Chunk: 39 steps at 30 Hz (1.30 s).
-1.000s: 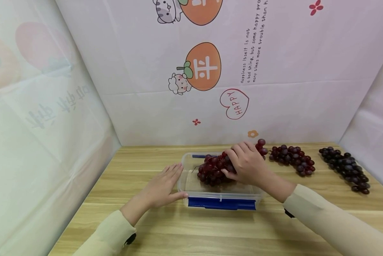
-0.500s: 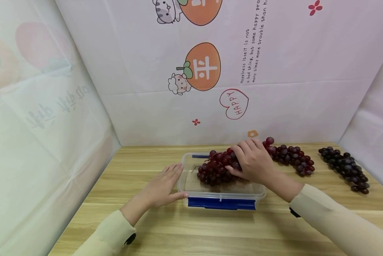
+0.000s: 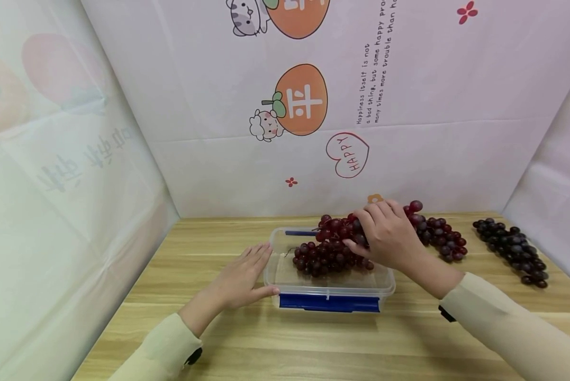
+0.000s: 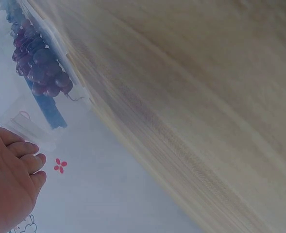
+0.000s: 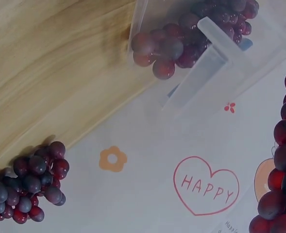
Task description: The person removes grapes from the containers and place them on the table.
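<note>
Held bunch (image 3: 337, 228): red grapes, up above the back of the box, an end showing on either side of the fist; whether it brushes the fruit beneath, I cannot tell.
Right hand (image 3: 385, 233): clasping the held bunch from above, thumb on the near side; nothing let go.
Clear box (image 3: 351, 291): lidless, on the table, blue clip (image 3: 329, 303) along its near wall; room left on its floor around the fruit.
Boxed bunch (image 3: 329, 259): dark red grapes, lying inside the clear box, beneath the held bunch; ungripped.
Left hand (image 3: 239, 280): fingers extended, spread against the box's left edge, grasping nothing; it seems to be steadying the box.
Red table bunch (image 3: 444, 241): beyond the box's right end, toward the back; no hand holds it.
Black bunch (image 3: 515, 248): farther right, apart from the red one; also unheld.
Table (image 3: 227, 344): pale wood grain, under everything.
Printed cloth (image 3: 208, 174): white, upright behind the table.
Tally: four bunches; one boxed, one in hand, two on the wood.
Stage: midway, I judge; one bunch is between places.
Outstanding: the held bunch has yet to be set down, and no lid shows on the box.
</note>
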{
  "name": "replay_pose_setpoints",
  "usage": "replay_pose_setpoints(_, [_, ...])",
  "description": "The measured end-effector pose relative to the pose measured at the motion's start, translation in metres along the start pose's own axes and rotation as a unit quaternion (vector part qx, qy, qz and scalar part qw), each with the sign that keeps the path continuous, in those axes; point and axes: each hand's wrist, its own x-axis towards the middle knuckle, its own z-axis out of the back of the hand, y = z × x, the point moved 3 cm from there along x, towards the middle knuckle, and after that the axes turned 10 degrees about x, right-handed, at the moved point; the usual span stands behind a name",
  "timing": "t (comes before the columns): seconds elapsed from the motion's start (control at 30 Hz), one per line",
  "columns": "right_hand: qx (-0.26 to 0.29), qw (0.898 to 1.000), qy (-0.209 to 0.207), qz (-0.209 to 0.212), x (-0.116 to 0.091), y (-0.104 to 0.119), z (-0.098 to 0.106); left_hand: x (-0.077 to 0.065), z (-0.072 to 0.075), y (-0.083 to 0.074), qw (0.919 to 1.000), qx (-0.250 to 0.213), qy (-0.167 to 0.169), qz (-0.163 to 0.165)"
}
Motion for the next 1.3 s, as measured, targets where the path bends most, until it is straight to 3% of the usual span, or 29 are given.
replay_pose_setpoints(0.43, [0.0, 1.0, -0.021, -0.012, -0.006, -0.014, 0.016, 0.0, 0.0, 0.0, 1.0, -0.003, 0.005, 0.004])
replay_pose_setpoints(1.0, [-0.04, 0.997, -0.017, -0.061, -0.032, -0.036, 0.044, 0.0, 0.0, 0.0, 0.9999, -0.005, 0.008, 0.005])
replay_pose_setpoints(1.3, [-0.048, 0.996, -0.038, -0.061, -0.044, -0.043, 0.054, 0.0, -0.001, 0.0, 0.9999, -0.006, 0.009, 0.007])
